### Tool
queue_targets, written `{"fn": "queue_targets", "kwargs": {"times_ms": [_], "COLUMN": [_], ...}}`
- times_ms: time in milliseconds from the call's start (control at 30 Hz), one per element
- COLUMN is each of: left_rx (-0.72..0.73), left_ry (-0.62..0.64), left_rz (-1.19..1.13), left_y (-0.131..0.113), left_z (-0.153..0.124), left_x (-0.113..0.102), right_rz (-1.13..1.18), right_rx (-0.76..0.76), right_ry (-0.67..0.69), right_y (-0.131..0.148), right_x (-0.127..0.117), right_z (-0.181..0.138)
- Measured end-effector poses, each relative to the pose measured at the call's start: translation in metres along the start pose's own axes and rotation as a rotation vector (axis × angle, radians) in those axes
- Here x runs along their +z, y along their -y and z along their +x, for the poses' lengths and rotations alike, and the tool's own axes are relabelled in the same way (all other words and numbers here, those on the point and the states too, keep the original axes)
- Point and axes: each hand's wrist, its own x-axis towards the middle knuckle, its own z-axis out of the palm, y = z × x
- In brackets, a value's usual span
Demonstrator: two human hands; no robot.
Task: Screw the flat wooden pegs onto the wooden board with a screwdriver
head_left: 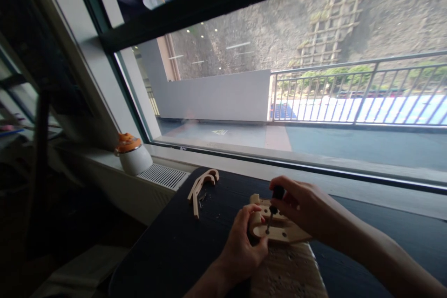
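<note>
My left hand (245, 240) grips the near end of a small wooden assembly (279, 230) made of flat light-wood pieces, pressing it onto a pale wooden block (289, 270) on the dark table (181, 247). My right hand (307, 209) is closed around the black handle of a small screwdriver (273, 207). The screwdriver stands nearly upright with its tip on the top face of the assembly.
Two curved wooden parts (201, 184) and some tiny dark bits lie on the table to the left. A white pot with an orange lid (132, 154) stands on the sill beside a vent grille (162, 175). A large window runs behind the table.
</note>
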Motion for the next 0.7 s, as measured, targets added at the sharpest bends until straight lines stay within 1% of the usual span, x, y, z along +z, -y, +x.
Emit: {"fn": "queue_targets", "kwargs": {"times_ms": [100,167,233,300,400,500,700], "left_rx": [0.008,-0.025,-0.074,-0.1,-0.116,-0.134,-0.148], "left_ry": [-0.005,-0.013,-0.025,-0.037,-0.062,-0.071,-0.064], "left_rz": [0.005,-0.009,-0.04,-0.068,-0.071,-0.056,-0.104], "left_y": [0.001,0.0,-0.001,-0.003,-0.006,-0.007,-0.006], "left_z": [0.001,0.002,0.003,0.004,0.005,0.005,0.006], "left_x": [0.0,0.0,0.0,0.0,-0.001,-0.002,-0.001], "right_rz": [-0.084,-0.136,-0.189,-0.246,-0.321,-0.369,-0.401], "right_rx": [-0.043,-0.051,-0.064,-0.096,-0.119,-0.11,-0.142], "right_ry": [0.173,0.304,0.435,0.522,0.6,0.673,0.701], "right_y": [0.011,0.022,0.034,0.045,0.055,0.056,0.056], "right_x": [-0.02,-0.03,-0.037,-0.04,-0.039,-0.036,-0.029], "right_z": [0.013,0.023,0.032,0.038,0.042,0.043,0.05]}}
